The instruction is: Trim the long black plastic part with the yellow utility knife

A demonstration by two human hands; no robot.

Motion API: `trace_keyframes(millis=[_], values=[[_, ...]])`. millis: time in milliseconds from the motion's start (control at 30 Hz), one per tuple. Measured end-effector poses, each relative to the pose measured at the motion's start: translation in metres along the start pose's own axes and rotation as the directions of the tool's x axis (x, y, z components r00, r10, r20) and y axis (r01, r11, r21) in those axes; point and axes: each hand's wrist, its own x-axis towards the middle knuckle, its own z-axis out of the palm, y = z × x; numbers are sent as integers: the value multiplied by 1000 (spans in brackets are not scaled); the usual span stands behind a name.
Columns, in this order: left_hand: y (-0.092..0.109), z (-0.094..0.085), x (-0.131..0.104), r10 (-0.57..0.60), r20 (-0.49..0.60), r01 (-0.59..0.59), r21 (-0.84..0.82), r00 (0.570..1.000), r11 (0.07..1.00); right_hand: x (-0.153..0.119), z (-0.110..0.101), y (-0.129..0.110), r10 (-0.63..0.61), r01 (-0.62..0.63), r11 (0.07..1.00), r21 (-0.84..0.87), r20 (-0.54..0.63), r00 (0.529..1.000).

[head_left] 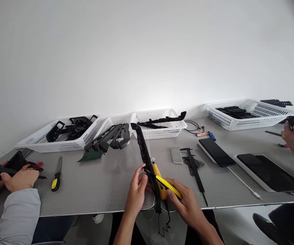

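My left hand is closed around the middle of a long black plastic trim piece, which stands out over the table's front edge. My right hand grips a yellow utility knife. The knife's front end meets the trim piece beside my left fingers; the blade itself is hard to make out. Behind the knife lies a yellow-handled tool with a dark cord hanging over the edge, partly hidden by the trim piece and the knife.
White baskets with black parts line the wall. Dark grey parts lean on one. Right of me lie a caliper, a small grey block and phones. Leftward is a knife. Co-workers' hands work at both sides.
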Motion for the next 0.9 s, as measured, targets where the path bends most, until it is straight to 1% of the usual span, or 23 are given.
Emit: trace_keyframes(millis=[167,367,467,633,700,767,833,900], values=[[-1,0,0,8,-5,-8,3,1000,1000,2,2,4,10,-10,1000,-17,-3,1000],[2,2,-2,2,-1,-2,6,1000,1000,2,1,8,48,-48,998,34,16,999],[3,2,-2,6,0,-6,-3,1000,1000,3,0,7,45,-47,998,45,28,999],[0,1,-1,12,0,-12,-1,1000,1000,4,-1,5,52,-52,997,49,2,999],[-3,0,0,15,-12,-15,-13,1000,1000,4,-2,5,56,-55,997,46,-21,998],[-5,0,1,19,-20,-20,-27,1000,999,4,-2,5,65,-63,997,34,-75,995],[-6,-1,2,24,-18,-25,-37,1000,999,4,-2,6,74,-72,997,18,-130,989],[-7,-1,3,33,-9,-33,-45,999,998,4,-2,6,79,-79,997,7,-156,985]])
